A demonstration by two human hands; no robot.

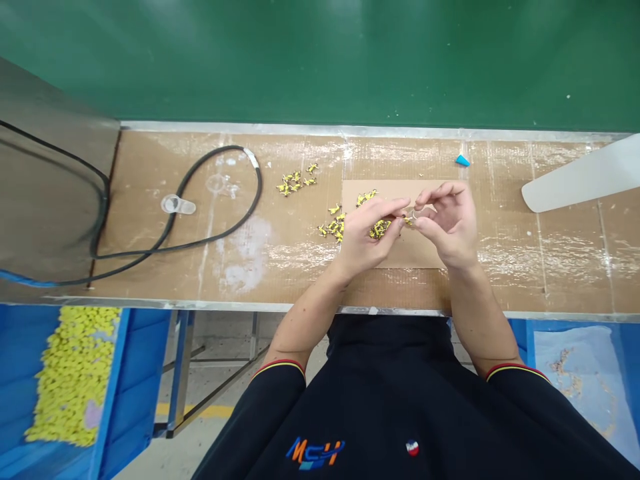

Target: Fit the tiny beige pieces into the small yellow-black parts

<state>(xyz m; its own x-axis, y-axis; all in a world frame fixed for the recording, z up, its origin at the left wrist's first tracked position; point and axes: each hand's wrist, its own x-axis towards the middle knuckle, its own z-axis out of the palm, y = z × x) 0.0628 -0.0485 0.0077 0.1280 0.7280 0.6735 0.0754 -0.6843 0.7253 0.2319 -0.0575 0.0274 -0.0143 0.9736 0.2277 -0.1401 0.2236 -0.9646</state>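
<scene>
My left hand (369,230) pinches a small yellow-and-black figure (409,221) between its thumb and fingertips. From the right, my right hand (453,227) meets it, its fingers curled and its thumb tip at the piece. A pale, thin curved bit shows between the two hands, too small to name. Under them, a cardboard sheet (415,257) lies on the bench with several similar yellow-and-black figures (379,229) on it, partly hidden by my left hand. More figures (334,227) lie at the sheet's left edge, and another cluster (296,181) is farther left.
A black cable (220,240) loops across the bench's left side, near a clear plastic piece (179,205). A blue cap-like piece (463,161) and a white rounded panel (580,177) are right. Below stand a blue bin (135,373) of yellow pieces and another lined bin (590,387).
</scene>
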